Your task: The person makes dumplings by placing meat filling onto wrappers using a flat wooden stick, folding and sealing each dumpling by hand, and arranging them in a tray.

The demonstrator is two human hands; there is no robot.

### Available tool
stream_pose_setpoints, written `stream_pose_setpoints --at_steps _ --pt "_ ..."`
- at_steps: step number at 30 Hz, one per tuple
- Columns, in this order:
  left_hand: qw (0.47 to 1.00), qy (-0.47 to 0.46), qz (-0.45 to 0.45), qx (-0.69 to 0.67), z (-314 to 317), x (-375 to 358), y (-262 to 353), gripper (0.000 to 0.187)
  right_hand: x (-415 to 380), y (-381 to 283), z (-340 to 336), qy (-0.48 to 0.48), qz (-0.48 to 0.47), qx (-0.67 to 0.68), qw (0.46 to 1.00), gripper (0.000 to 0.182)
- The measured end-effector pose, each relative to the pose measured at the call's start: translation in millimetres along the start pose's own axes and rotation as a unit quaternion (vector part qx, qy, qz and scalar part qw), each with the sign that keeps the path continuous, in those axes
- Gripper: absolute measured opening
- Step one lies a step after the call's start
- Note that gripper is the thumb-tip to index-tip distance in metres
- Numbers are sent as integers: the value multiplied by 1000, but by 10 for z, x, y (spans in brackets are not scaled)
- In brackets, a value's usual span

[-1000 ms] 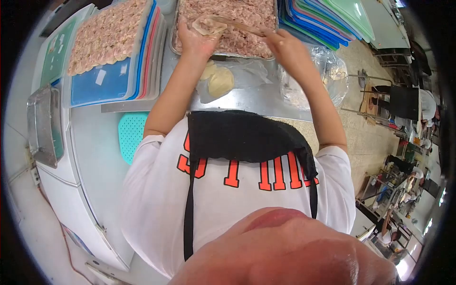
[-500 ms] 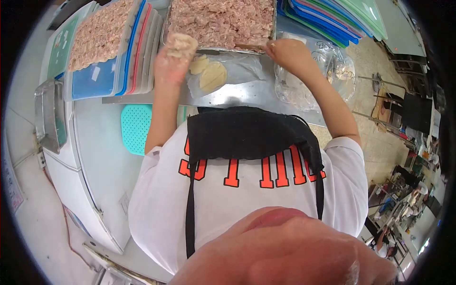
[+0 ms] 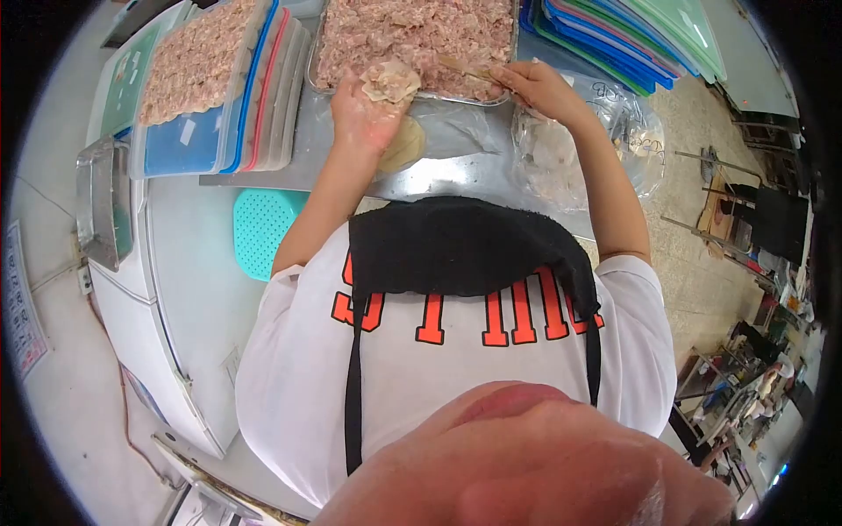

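Note:
My left hand (image 3: 364,123) holds a round dumpling wrapper (image 3: 390,81) with meat filling on it, near the front left corner of a metal tray (image 3: 460,100). Pinkish minced meat (image 3: 412,39) fills that tray. In my right hand (image 3: 544,90) is a thin wooden spatula (image 3: 467,67), its fingers closed round one end while the other end lies over the meat. Loose pale wrappers (image 3: 405,145) rest on a plastic sheet (image 3: 456,131) below my left hand, which partly hides them.
At the left, stacked plastic trays (image 3: 180,149) carry rows of filled dumplings (image 3: 197,61). Coloured lids (image 3: 605,39) are piled at the right, above clear plastic bags (image 3: 561,153). A turquoise perforated basket (image 3: 263,232) sits below the steel table's edge (image 3: 289,171).
My left hand has moved right toward the meat tray with the wrapper, which now lies face up showing filling. My right hand keeps the spatula over the tray's front right part.

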State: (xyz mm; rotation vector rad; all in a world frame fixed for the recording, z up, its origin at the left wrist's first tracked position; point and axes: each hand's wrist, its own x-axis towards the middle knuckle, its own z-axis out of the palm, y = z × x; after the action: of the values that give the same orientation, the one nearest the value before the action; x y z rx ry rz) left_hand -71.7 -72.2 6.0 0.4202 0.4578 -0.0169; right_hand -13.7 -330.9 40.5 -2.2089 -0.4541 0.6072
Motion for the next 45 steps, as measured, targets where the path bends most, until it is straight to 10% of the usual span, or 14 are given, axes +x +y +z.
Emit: stream_pose_setpoints --at_steps 4,11,18,21,25,28,32,34,40,45 --pt "996 -77 -34 -34 421 63 -5 60 92 48 222 148 -188 -101 966 32" --pt "999 5 26 40 560 192 109 60 -329 -583 -190 188 -128 -383 895 25" --pt "988 -111 99 -43 406 616 249 51 -88 -434 -296 207 -266 -260 905 26" --pt "971 -237 -4 14 517 331 425 50 -104 -404 -304 211 -211 -76 951 31" --pt "858 -291 139 401 740 60 490 73 -289 -611 -378 112 -168 -66 977 30" --pt "649 -337 315 605 786 97 552 70 -420 -739 -423 96 -164 -94 977 29" --pt "678 -380 199 597 703 261 615 44 -289 -556 -155 145 -289 -110 940 28" --pt "578 -401 205 681 731 273 637 29 -166 -403 -193 133 -279 -122 943 28" --pt "696 -253 175 650 388 615 640 47 -228 -432 -94 283 -244 -227 899 28" --pt "600 -233 209 736 430 354 748 60 -91 45 -229 133 -81 -330 931 32"
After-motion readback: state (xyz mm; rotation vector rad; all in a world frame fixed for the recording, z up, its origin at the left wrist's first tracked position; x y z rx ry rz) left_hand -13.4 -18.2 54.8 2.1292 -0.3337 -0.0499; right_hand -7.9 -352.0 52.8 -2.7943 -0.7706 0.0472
